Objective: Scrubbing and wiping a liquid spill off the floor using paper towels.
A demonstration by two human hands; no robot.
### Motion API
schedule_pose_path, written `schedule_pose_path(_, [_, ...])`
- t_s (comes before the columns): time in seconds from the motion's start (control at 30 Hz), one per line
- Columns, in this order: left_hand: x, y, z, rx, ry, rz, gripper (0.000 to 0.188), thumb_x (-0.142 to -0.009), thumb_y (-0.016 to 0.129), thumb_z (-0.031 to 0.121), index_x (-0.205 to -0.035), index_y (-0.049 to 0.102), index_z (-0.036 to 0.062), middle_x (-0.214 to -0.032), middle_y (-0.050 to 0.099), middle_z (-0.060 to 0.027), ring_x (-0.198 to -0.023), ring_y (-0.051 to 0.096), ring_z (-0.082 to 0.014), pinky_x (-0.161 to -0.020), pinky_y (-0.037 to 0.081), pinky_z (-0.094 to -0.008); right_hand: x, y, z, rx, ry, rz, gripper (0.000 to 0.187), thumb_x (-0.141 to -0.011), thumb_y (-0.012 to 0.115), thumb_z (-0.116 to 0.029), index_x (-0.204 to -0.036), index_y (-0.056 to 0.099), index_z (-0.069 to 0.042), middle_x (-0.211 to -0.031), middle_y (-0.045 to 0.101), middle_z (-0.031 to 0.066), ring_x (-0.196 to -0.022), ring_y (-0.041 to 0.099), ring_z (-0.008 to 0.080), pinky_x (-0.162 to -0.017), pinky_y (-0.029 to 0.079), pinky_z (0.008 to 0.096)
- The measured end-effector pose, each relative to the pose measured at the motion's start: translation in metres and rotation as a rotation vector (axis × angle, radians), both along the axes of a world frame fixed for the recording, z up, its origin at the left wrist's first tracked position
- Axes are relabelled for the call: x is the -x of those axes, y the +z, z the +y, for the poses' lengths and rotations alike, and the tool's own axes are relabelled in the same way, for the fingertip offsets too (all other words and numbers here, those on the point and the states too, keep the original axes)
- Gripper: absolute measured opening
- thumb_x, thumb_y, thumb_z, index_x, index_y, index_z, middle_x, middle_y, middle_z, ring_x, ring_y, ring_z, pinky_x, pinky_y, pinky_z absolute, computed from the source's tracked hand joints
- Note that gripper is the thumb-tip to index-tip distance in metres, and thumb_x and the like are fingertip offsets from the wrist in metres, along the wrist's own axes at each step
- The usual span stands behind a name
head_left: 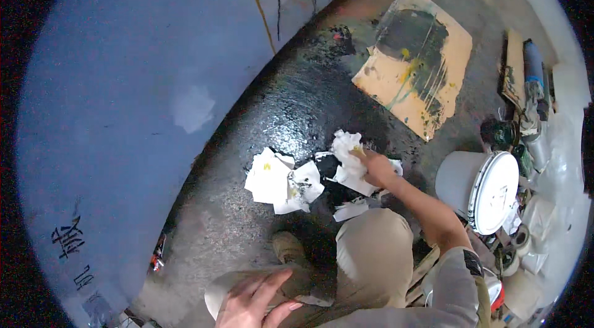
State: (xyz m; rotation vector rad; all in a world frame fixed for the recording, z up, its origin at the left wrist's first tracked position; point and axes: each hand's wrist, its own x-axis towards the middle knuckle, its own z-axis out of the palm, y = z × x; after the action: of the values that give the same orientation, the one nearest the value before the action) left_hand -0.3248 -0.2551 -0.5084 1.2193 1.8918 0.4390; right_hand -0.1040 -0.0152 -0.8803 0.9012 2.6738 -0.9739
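Note:
My right hand reaches forward to the floor and grips a crumpled white sheet, paper or thin cloth; I cannot tell which. The sheet rests on or just above the dark, black-stained floor. To its left lie several white paper pieces, some smeared with black and a small yellow mark. Another white scrap sits just in front of my right knee. My left hand lies on my left leg, holding nothing, with its fingers apart.
A blue-grey wall with paint drips rises on the left. Ahead lies a paint-stained cardboard sheet. Right of my arm stands a lidded white bucket, close to tape rolls, a dark jar and a blue tube-shaped thing.

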Motion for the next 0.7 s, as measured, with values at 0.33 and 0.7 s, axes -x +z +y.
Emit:
schedule_pose_path(0.33, [-0.008, -0.037, 0.019, 0.078, -0.086, -0.078, 0.047, -0.086, 0.075, 0.021, -0.128, 0.061, 0.0047, -0.119, 0.067, -0.018, -0.108, 0.064, -0.037, -0.09, 0.053, -0.0408, -0.135, -0.051, 0.067, 0.487, -1.039, 0.388, 0.035, -0.089, 0.07, -0.01, -0.121, 0.065, 0.001, -0.099, 0.072, 0.0046, -0.086, 0.065, 0.0107, -0.076, 0.052, 0.028])
schedule_pose_path(0.7, [-0.021, -0.049, 0.03, 0.112, -0.082, -0.085, 0.048, -0.084, 0.076, 0.019, -0.128, 0.061, 0.005, -0.119, 0.067, -0.0172, -0.108, 0.065, -0.037, -0.091, 0.052, -0.0409, -0.157, -0.074, 0.063, -0.337, -0.849, 0.2, 0.058, -0.088, 0.06, -0.005, -0.143, 0.043, 0.001, -0.127, 0.059, 0.0299, -0.114, 0.059, 0.0449, -0.098, 0.048, 0.0457])
